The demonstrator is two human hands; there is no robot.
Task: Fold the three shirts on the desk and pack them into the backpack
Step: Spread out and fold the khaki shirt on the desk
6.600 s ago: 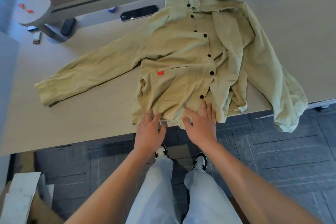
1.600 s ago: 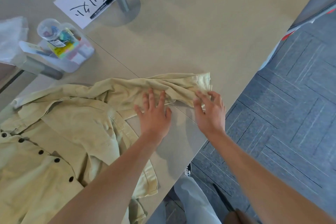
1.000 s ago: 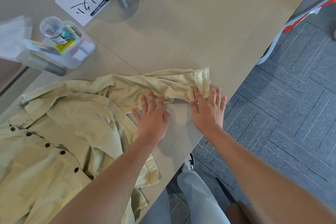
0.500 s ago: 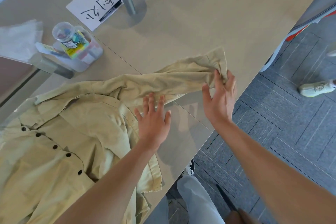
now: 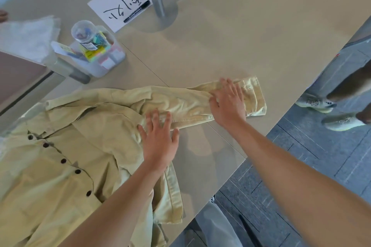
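Head view. I see one pale khaki shirt (image 5: 66, 166) lying button-side up on the beige worktop (image 5: 241, 36), its body at lower left and its hem hanging over the near edge. One sleeve (image 5: 190, 102) runs out flat to the right, and its cuff (image 5: 255, 96) lies near the worktop's right edge. My left hand (image 5: 158, 142) lies palm down where the sleeve meets the shirt body, fingers straight and spread, pressing the cloth and gripping nothing. My right hand (image 5: 227, 102) lies palm down on the sleeve just short of the cuff, fingers straight and a little apart, also pressing flat.

Behind the shirt, at upper left, stands a clear plastic organiser (image 5: 100, 54) holding a round jar (image 5: 85, 33) and coloured note pads. Farther back lies a white sheet (image 5: 118, 8) with handwritten strokes, a black marker (image 5: 136, 14) across it, and beside it a round metal stand base (image 5: 160, 6). A crumpled white bag (image 5: 30, 36) lies at far left. Another person's feet in pale sneakers (image 5: 329, 110) stand on the grey carpet tiles (image 5: 301, 156) to the right.
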